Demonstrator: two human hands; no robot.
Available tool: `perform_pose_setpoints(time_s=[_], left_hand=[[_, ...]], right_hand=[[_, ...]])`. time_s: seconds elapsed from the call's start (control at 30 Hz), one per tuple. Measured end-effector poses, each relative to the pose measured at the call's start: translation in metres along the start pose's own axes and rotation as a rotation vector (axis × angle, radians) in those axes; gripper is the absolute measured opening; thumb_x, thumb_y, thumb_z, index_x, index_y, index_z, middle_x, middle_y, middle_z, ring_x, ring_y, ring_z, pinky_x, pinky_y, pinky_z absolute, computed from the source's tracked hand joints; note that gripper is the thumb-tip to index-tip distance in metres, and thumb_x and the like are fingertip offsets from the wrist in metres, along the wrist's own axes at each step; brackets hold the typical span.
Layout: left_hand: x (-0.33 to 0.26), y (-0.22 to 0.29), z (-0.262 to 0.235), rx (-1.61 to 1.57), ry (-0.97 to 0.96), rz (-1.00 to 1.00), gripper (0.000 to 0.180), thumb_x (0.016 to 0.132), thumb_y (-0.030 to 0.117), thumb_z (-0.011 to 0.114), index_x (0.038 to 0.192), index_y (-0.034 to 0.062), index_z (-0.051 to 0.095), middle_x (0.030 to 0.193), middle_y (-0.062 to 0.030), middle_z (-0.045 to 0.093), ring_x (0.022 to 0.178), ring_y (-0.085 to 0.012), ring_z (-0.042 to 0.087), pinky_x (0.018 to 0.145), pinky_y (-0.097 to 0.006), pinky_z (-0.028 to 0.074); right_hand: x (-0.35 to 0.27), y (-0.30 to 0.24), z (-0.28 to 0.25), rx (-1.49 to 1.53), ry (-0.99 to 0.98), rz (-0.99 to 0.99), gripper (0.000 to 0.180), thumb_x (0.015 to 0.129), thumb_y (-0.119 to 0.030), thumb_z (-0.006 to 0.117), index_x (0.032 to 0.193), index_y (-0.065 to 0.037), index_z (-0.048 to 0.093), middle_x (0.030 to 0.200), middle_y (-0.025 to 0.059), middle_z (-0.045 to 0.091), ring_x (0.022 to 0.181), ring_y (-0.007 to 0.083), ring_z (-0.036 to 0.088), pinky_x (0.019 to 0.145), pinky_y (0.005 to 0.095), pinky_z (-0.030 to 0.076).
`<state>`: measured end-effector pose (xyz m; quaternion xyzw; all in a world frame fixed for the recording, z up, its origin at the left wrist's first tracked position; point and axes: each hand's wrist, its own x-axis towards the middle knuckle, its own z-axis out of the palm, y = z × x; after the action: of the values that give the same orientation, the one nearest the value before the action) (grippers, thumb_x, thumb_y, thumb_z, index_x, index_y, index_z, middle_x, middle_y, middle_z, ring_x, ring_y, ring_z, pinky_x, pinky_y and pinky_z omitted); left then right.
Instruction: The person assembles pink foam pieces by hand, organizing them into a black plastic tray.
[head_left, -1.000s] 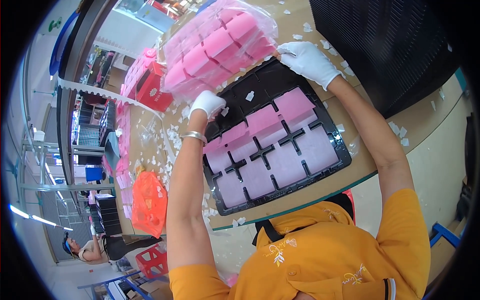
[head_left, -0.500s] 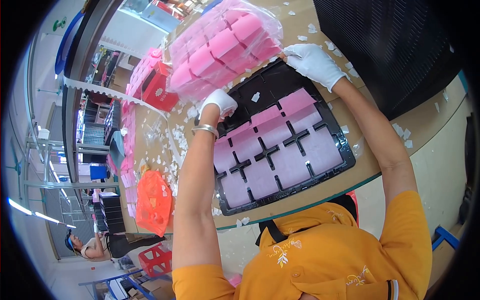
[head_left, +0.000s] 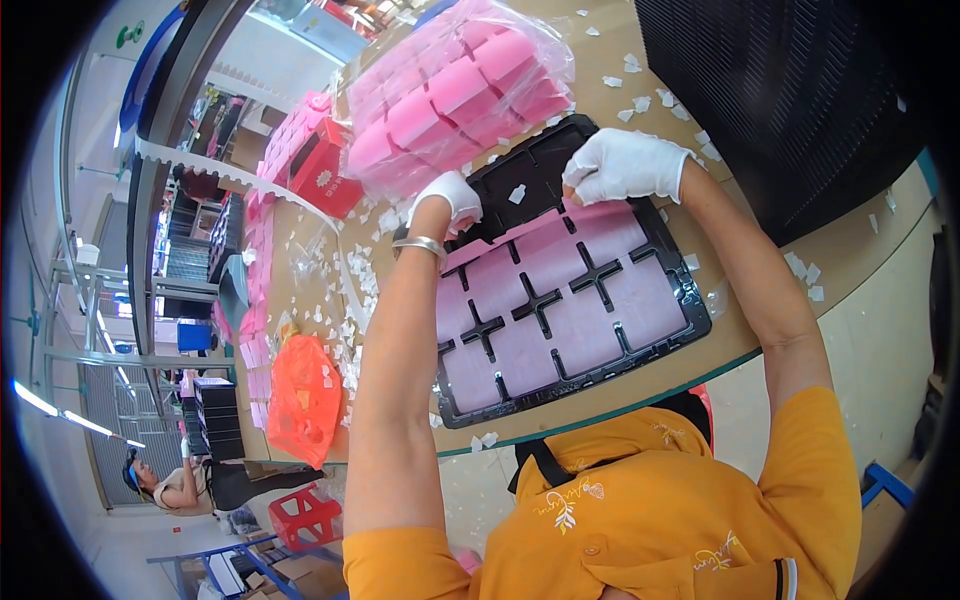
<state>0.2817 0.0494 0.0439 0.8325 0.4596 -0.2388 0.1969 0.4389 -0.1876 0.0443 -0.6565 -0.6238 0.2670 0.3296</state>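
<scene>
My white-gloved right hand [head_left: 625, 170] has moved from the far corner of the black moulded plastic tray [head_left: 545, 165] to the thin pink sheets [head_left: 585, 322] lying inside. Now it and my white-gloved left hand [head_left: 449, 198], apart, flank their raised edge; whether either grips, I can't tell.

Workshop, factory-like. Bench [head_left: 600, 55] strewn with paper scraps [head_left: 640, 103]; black tray [head_left: 540, 172] at centre, bagged pink bundle [head_left: 460, 100] toward 12 o'clock, ribbed black stack [head_left: 770, 110] at 2. Metal frame [head_left: 140, 359] at 9, strip lights [head_left: 35, 397] between 8 and 9. Co-worker [head_left: 180, 492] at 8, beside a black pile [head_left: 215, 420]; red stool [head_left: 305, 518] close by.
</scene>
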Motion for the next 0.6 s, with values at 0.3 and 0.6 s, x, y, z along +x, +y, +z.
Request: perform_pose_setpoints(time_s=[0.3, 0.6], left_hand=[[0.001, -0.016, 0.009, -0.129, 0.060, 0.000, 0.011, 0.069, 0.009, 0.063, 0.068, -0.0022, 0.062, 0.061, -0.0142, 0.060, 0.052, -0.0252, 0.057, 0.048, -0.038, 0.047], [-0.019, -0.046, 0.015, 0.094, 0.444, 0.401, 0.021, 0.084, 0.022, 0.068, 0.100, 0.0118, 0.077, 0.098, -0.0179, 0.073, 0.095, -0.0354, 0.069, 0.086, -0.042, 0.054]], right_hand=[[-0.009, -0.038, 0.000, -0.194, -0.133, 0.120, 0.021, 0.075, -0.018, 0.066, 0.091, -0.009, 0.078, 0.081, 0.0107, 0.074, 0.074, 0.0245, 0.071, 0.072, 0.0345, 0.055], [-0.028, -0.037, 0.027, -0.320, -0.104, -0.102, 0.017, 0.082, -0.021, 0.062, 0.086, -0.010, 0.075, 0.082, 0.0134, 0.072, 0.079, 0.0326, 0.071, 0.076, 0.0406, 0.056]])
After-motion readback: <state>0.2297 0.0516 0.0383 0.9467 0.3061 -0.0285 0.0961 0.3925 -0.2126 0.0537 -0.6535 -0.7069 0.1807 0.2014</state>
